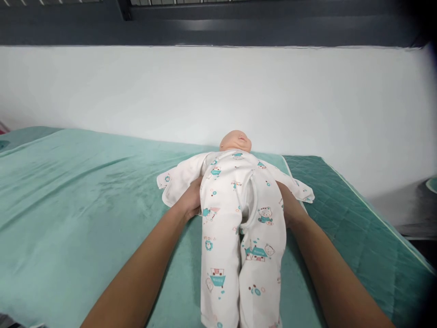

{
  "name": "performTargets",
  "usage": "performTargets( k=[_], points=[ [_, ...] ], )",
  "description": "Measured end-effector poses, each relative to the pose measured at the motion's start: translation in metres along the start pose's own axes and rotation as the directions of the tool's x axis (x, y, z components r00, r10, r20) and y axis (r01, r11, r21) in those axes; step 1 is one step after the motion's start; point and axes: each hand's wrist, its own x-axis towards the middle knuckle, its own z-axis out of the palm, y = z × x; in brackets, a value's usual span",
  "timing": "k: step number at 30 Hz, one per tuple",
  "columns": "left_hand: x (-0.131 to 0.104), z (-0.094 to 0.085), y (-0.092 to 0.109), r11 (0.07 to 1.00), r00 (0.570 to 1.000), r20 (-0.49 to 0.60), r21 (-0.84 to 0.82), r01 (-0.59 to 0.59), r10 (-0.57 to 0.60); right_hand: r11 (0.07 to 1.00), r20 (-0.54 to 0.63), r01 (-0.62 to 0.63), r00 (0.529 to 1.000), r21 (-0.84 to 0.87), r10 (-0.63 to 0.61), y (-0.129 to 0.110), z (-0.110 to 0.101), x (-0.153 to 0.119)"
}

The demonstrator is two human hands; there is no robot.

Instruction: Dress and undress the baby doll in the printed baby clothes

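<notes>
A baby doll point(235, 140) lies on its back on a green sheet, its head toward the wall. It wears a white printed top, and white printed trousers point(221, 246) stretch toward me. My left hand point(194, 197) is at the doll's left-side edge in view, its fingers hidden beneath the body and clothing. On the other side my right hand point(287, 202) reaches under the doll's side, and its fingers are also out of sight. Both sleeves spread outward, their ends flat with no doll hands showing.
The green sheet point(85, 191) covers the bed, with a darker quilted cover point(355, 228) at the right. Behind is a white wall point(205, 95) below a dark metal frame point(221, 25). A dark gap shows at the right edge.
</notes>
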Motion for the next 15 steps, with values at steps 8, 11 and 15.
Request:
performTargets(
  k=[8,11,15],
  points=[
    [-0.001,0.0025,0.0072,0.998,0.999,-0.04,-0.049,0.034,-0.036,0.987,0.047,-0.057,0.998,0.15,0.05,0.0096,0.0014,0.0007],
    [0.0,0.0036,0.0088,0.999,0.998,-0.058,-0.037,0.014,-0.016,0.965,0.056,-0.094,0.995,0.245,0.083,0.0064,0.0051,0.0015],
    [0.0019,0.002,0.0058,0.997,0.997,-0.062,-0.07,0.039,-0.043,0.981,-0.003,-0.069,0.997,0.181,0.071,0.0104,0.007,0.0034]
  ],
)
